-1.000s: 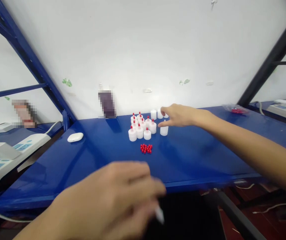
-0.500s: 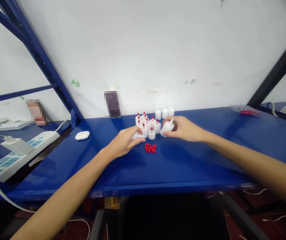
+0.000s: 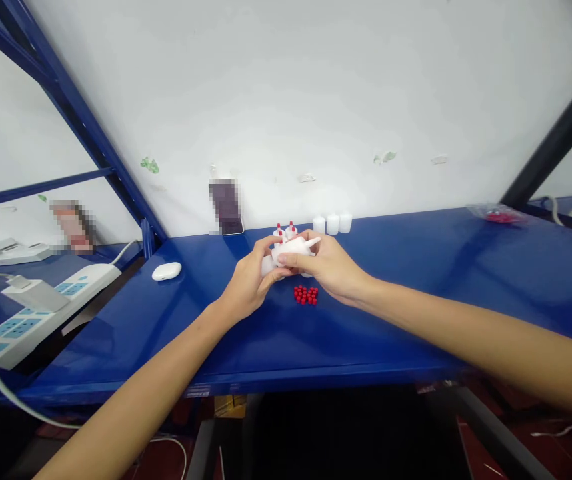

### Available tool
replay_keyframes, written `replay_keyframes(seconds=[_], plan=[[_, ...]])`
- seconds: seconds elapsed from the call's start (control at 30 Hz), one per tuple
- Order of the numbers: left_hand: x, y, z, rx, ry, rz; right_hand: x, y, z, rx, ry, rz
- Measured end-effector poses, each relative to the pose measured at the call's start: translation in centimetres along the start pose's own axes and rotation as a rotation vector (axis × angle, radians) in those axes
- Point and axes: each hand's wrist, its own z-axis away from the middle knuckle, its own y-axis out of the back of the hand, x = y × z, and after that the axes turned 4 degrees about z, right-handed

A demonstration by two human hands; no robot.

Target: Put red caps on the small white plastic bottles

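My right hand (image 3: 339,270) is closed around a small white squeeze bottle (image 3: 292,252), tilted so its bare nozzle points up to the right. My left hand (image 3: 246,280) grips another white bottle (image 3: 267,266), mostly covered by its fingers. Both hands meet, and the two bottles touch or nearly touch; I cannot tell which. Behind them stand white bottles with red-tipped nozzles (image 3: 291,231), largely hidden by my hands. On the table just below my hands lies a cluster of small red caps (image 3: 306,295).
Three white bottles without visible nozzles (image 3: 333,225) stand near the wall. A white earbud case (image 3: 167,271) lies on the blue table (image 3: 396,327). A phone (image 3: 227,208) leans on the wall. Power strips (image 3: 41,313) are at left, a plastic bag with red pieces (image 3: 497,215) at far right.
My right hand has moved left with its bottle to meet my left hand. The left hand has lifted its bottle slightly. The capped bottles are now mostly covered.
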Motion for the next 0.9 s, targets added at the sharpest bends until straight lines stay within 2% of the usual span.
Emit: replay_keyframes(seconds=[0.1,0.2,0.3,0.43,0.6,0.7,0.77,0.9], plan=[[0.1,0.0,-0.2,0.104,-0.027,-0.048,-0.1,-0.1,0.0,0.003,-0.005,-0.059],[0.1,0.2,-0.4,0.15,-0.108,-0.123,-0.1,-0.1,0.1,0.003,0.004,-0.018],[0.0,0.4,-0.4,0.143,-0.195,-0.183,0.1,0.1,0.1,-0.018,0.006,-0.035],[0.0,0.5,-0.4,0.049,-0.215,-0.187,0.4,0.3,-0.1,-0.061,-0.013,-0.065],[0.1,0.2,-0.2,-0.022,-0.162,-0.196,0.8,-0.4,-0.3,-0.048,0.018,0.14],[0.2,0.1,-0.1,0.005,-0.152,-0.197,0.8,-1.1,-0.3,-0.036,0.067,0.259],[0.3,0.2,0.0,0.038,-0.143,-0.222,0.5,-1.2,-0.3,-0.053,0.118,0.428],[0.3,0.8,0.1,0.059,-0.118,-0.277,-0.8,0.7,-0.1,-0.172,0.2,0.73]])
